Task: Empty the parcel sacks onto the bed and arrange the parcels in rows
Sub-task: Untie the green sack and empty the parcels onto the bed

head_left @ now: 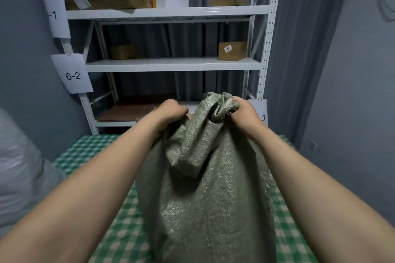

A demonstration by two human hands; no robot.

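Head view: a bulging, crinkled grey-green woven sack (205, 198) stands on the green-checked bed (85, 151), its bunched top gripped by the left hand (171, 111) and right hand (241, 111), fingers curled.

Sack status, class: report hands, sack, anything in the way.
Left hand, right hand grip sack top. Sack upright on bed, unemptied. Pale bundle at left edge.

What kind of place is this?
Probably a small parcel sorting room: a white shelving rack with a paper tag reading 6-2, cardboard boxes on it, and a woven sack on the bed.
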